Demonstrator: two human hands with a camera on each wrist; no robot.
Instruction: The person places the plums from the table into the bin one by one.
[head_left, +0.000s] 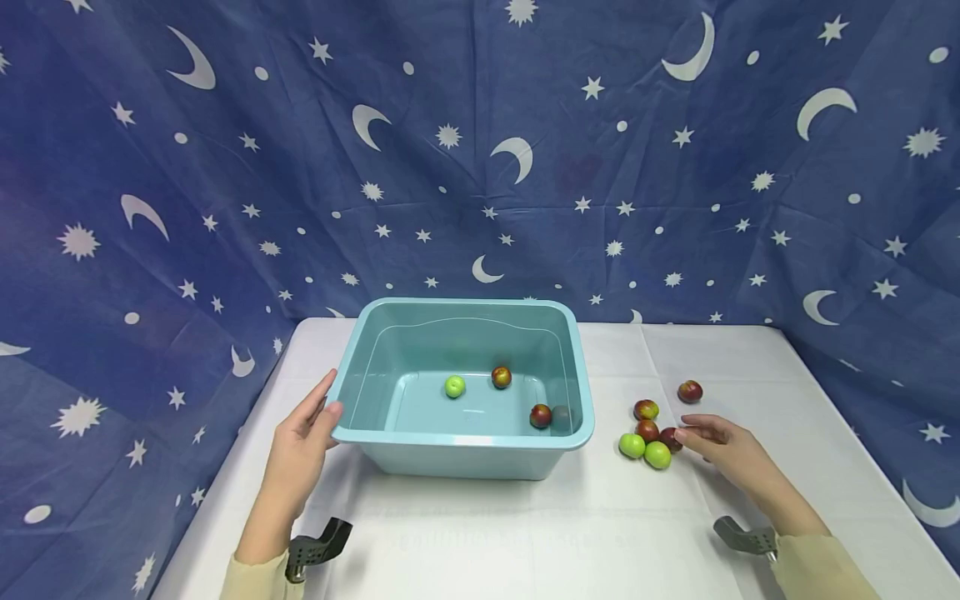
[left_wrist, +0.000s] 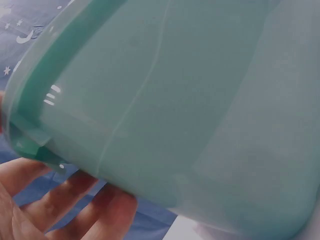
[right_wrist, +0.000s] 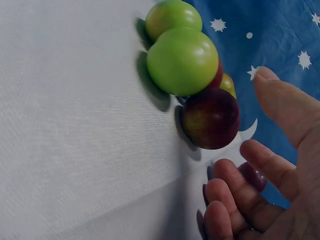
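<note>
In the head view, a light-blue plastic basin (head_left: pixel 480 458) stands on the white-covered table. My left hand (head_left: pixel 295 454) holds its left front rim, thumb on the edge and fingers along the outer wall, as the left wrist view also shows. One green plum (head_left: pixel 454 386) and two red plums (head_left: pixel 541 416) lie inside. My right hand (head_left: pixel 731 454) hovers beside a small cluster of plums, fingers spread and loosely bent, holding nothing. Nearest its fingers is a dark red plum (right_wrist: pixel 210 118), apart from the thumb. Two green plums (right_wrist: pixel 182 61) touch or lie close to it.
A reddish-yellow plum (head_left: pixel 646 409) and a red plum (head_left: pixel 647 430) belong to the cluster. Another dark plum (head_left: pixel 690 391) lies alone behind it. Blue cloth (head_left: pixel 480 150) with moons and stars hangs behind the white table (head_left: pixel 480 542).
</note>
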